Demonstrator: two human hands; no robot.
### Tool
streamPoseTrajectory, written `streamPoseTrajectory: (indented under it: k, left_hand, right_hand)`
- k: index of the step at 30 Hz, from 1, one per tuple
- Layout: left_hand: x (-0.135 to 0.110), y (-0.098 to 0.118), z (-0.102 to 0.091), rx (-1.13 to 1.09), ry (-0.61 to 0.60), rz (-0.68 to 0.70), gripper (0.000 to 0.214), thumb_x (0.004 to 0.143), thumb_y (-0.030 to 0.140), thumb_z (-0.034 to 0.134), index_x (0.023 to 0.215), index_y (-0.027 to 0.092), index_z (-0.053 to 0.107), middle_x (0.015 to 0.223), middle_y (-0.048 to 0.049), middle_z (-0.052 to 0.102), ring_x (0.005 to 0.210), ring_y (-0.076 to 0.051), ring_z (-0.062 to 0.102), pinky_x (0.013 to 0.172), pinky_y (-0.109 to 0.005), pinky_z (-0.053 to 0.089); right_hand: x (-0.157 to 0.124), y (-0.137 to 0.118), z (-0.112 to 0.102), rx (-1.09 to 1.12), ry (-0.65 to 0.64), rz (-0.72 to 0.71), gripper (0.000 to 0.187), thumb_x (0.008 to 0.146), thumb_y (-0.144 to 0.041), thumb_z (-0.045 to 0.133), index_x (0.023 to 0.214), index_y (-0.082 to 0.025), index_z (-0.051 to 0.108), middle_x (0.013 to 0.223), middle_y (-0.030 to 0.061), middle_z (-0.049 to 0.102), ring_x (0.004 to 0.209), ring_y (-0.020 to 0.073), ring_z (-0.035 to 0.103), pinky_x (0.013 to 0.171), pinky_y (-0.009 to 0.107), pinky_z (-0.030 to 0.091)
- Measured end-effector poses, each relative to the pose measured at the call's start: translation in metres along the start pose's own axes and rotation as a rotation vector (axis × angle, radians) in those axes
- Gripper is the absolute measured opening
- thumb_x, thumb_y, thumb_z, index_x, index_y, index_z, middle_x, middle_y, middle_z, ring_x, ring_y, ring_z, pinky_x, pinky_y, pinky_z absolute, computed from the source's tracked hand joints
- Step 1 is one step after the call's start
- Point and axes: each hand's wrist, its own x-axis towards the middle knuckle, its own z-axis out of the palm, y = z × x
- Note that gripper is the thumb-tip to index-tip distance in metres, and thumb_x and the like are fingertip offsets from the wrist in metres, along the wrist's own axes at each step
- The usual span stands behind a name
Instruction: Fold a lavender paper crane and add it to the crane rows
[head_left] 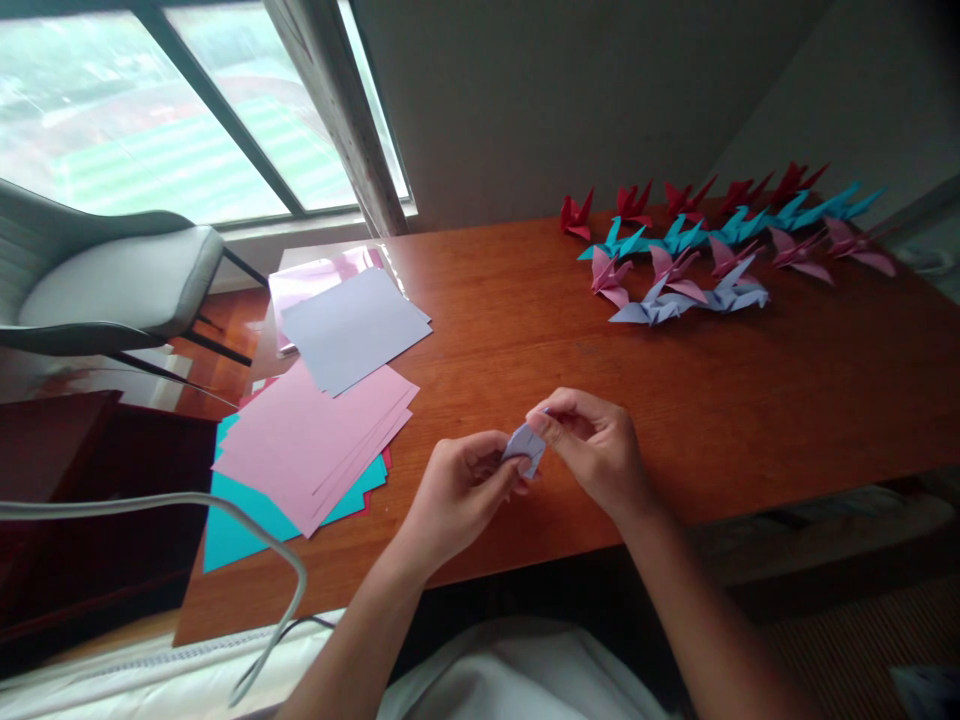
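Note:
A small folded piece of lavender paper (525, 445) is held over the near edge of the wooden table (750, 400). My left hand (457, 490) pinches its lower left side, fingers closed. My right hand (596, 450) pinches its upper right side with thumb and fingers pressed together. To the left lies a fanned stack of square sheets: lavender sheets (352, 325) on top, pink sheets (307, 440) below, teal sheets (232, 525) underneath.
Rows of finished paper cranes stand at the far right: red cranes (679, 200), teal cranes (739, 228), pink cranes (720, 262) and two lavender cranes (690, 300). A grey chair (112, 280) stands by the window at left. A grey cable (285, 570) loops across the lower left.

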Motion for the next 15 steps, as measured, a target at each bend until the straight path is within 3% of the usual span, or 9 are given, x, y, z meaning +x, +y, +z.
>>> streamPoseTrajectory:
  k: [6, 15]
  left_hand:
    - [0.0009, 0.0015, 0.0007, -0.035, -0.007, -0.012, 0.022, 0.087, 0.035, 0.071, 0.085, 0.013, 0.072, 0.077, -0.0082, 0.074, 0.067, -0.017, 0.069, 0.061, -0.024, 0.053]
    - [-0.0001, 0.0025, -0.0034, 0.046, -0.057, 0.02, 0.029, 0.096, 0.04, 0.06, 0.086, 0.016, 0.075, 0.072, -0.0044, 0.075, 0.064, -0.017, 0.068, 0.057, -0.022, 0.053]
  right_hand:
    - [-0.0003, 0.0062, -0.0012, -0.032, 0.033, -0.034, 0.016, 0.087, -0.034, 0.073, 0.077, -0.022, 0.07, 0.074, 0.0021, 0.068, 0.069, 0.0171, 0.063, 0.063, 0.03, 0.05]
    - [-0.0004, -0.0007, 0.0006, -0.093, -0.092, -0.089, 0.014, 0.088, -0.028, 0.072, 0.077, -0.022, 0.07, 0.073, 0.0012, 0.069, 0.068, 0.0161, 0.062, 0.063, 0.029, 0.048]
